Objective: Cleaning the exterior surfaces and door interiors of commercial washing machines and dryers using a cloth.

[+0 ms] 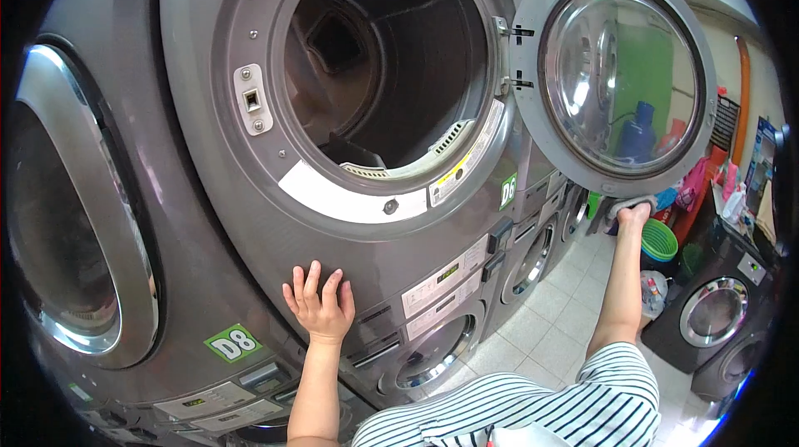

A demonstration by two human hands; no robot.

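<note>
A stacked grey dryer [374, 266] fills the middle of the view, its round door [529, 135] swung out to the right on two hinges. Inside the opening, the dark metal drum [424, 41] shows a ribbed wall and no laundry that I can make out. My left hand [321, 306], fingers apart and holding nothing, lies against the dryer's front panel below the opening. At the lower edge of the open door, my right hand [633, 215] grips a grey cloth [605, 217]. Part of the cloth is hidden by the hand and door.
Another dryer with a closed door [93, 222] stands close on the left. Below the open dryer is a washer [437, 356]. Across the tiled floor [530, 322], at right, are green baskets [659, 240], a plastic bag [653, 297] and a black front-loading machine [693, 341].
</note>
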